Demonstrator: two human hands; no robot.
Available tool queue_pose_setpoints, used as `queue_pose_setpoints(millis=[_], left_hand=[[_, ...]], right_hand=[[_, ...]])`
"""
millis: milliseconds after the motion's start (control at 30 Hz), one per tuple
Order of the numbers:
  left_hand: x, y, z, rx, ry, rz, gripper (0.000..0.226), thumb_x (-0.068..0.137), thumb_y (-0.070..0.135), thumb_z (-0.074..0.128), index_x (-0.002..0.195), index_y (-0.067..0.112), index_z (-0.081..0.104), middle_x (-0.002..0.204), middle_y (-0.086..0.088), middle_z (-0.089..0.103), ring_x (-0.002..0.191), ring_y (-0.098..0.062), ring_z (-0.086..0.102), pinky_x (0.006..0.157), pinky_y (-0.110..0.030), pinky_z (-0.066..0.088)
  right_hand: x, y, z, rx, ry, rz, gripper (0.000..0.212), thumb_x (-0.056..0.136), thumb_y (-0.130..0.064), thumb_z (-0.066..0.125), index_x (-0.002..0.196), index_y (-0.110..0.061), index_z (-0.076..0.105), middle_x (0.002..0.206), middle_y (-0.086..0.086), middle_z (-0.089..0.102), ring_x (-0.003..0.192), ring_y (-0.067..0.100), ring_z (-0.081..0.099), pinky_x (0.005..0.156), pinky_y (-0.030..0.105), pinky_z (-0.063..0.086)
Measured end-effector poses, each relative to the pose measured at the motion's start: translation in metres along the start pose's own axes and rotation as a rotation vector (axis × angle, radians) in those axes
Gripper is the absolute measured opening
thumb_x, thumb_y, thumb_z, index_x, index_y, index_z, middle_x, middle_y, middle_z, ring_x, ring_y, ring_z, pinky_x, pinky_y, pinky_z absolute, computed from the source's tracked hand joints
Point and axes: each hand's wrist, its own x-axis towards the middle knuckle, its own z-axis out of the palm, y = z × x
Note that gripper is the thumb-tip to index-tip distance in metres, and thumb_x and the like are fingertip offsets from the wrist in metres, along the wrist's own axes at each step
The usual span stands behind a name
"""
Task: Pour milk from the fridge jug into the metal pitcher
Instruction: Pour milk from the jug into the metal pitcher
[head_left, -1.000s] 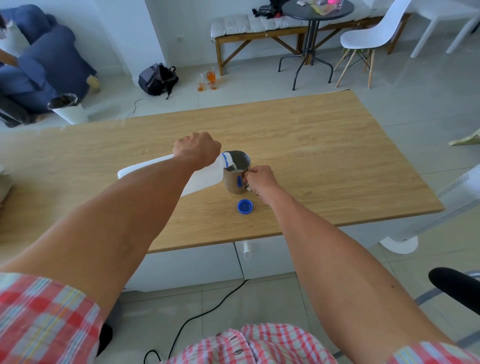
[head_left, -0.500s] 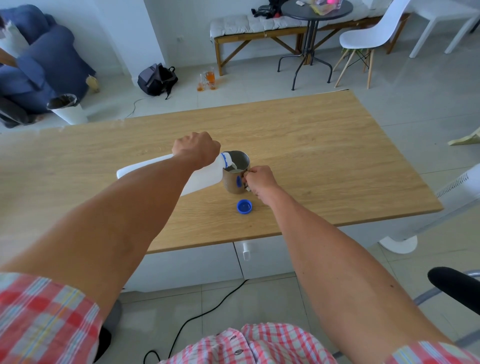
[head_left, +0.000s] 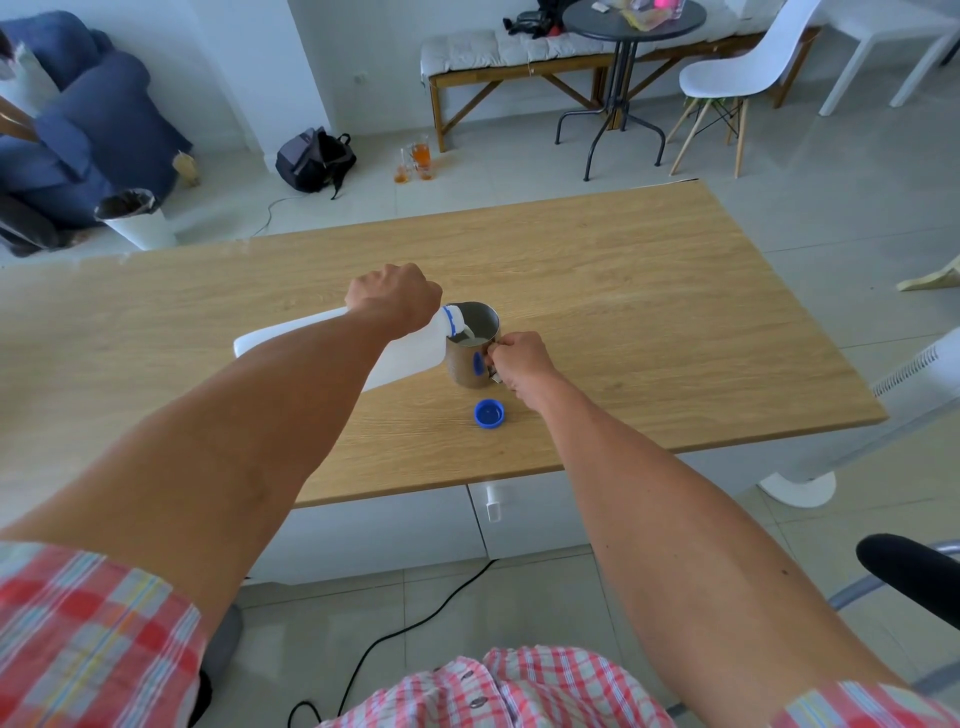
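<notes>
A white plastic milk jug (head_left: 400, 358) with a blue neck ring is tipped almost flat over the wooden table (head_left: 649, 291), its mouth over the rim of the metal pitcher (head_left: 470, 358). My left hand (head_left: 392, 296) grips the jug near its neck. A thin stream of milk falls into the pitcher, and white milk shows inside it. The pitcher stands upright mid-table. My right hand (head_left: 519, 361) is closed on the pitcher's handle on its right side. The jug's blue cap (head_left: 489, 413) lies on the table just in front of the pitcher.
Beyond the table's far edge the floor holds a white bin (head_left: 137, 221), a dark backpack (head_left: 314, 158) and glasses of orange drink (head_left: 418, 161). A white chair (head_left: 748, 78) and a round black side table (head_left: 631, 21) stand at the back right. A black chair arm (head_left: 909, 569) sits at lower right.
Almost nothing has moved. Both hands hold their grips, and the jug stays tipped over the pitcher with milk flowing.
</notes>
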Motion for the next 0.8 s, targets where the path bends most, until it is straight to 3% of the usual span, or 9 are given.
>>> queue_pose_setpoints(millis=[167,300,467,633,800], left_hand=[[0.0005,-0.0001,-0.0006,0.003,-0.003,-0.002,0.03,0.097,0.03,0.038,0.083,0.012,0.058,0.081,-0.008,0.057,0.066,-0.023,0.049,0.069,-0.038,0.039],[0.0009,0.0003,-0.0008,0.014,-0.001,0.007,0.031,0.097,0.029,0.038,0.084,0.011,0.059,0.082,-0.008,0.058,0.066,-0.023,0.05,0.068,-0.037,0.039],[0.0018,0.0009,-0.0003,0.034,-0.001,0.02,0.031,0.098,0.03,0.038,0.094,0.01,0.062,0.089,-0.009,0.058,0.085,-0.031,0.056,0.073,-0.038,0.04],[0.0024,0.0011,0.0001,0.037,-0.002,0.026,0.03,0.097,0.029,0.038,0.094,0.01,0.062,0.083,-0.007,0.055,0.086,-0.031,0.056,0.074,-0.039,0.04],[0.0024,0.0017,-0.0005,0.041,0.0,0.031,0.031,0.099,0.029,0.037,0.095,0.01,0.061,0.093,-0.01,0.059,0.088,-0.031,0.056,0.074,-0.039,0.04]], right_hand=[[0.0016,0.0005,0.0004,0.006,-0.002,0.005,0.026,0.096,-0.003,0.049,0.095,0.009,0.072,0.08,0.012,0.061,0.067,0.02,0.048,0.053,0.031,0.033],[0.0018,0.0,0.0001,0.018,-0.008,0.0,0.025,0.096,-0.003,0.049,0.087,-0.006,0.071,0.079,0.012,0.06,0.066,0.019,0.048,0.052,0.03,0.033],[0.0045,0.0018,0.0021,0.028,-0.01,-0.007,0.021,0.095,-0.006,0.05,0.085,-0.009,0.069,0.078,0.011,0.058,0.069,0.022,0.047,0.054,0.03,0.032],[0.0054,0.0024,0.0014,0.029,-0.012,-0.002,0.022,0.095,-0.005,0.05,0.086,-0.008,0.07,0.078,0.01,0.057,0.067,0.02,0.046,0.053,0.03,0.033],[0.006,0.0035,0.0018,0.032,0.0,0.013,0.027,0.096,-0.006,0.05,0.1,0.009,0.072,0.077,0.009,0.058,0.068,0.02,0.047,0.054,0.03,0.034]])
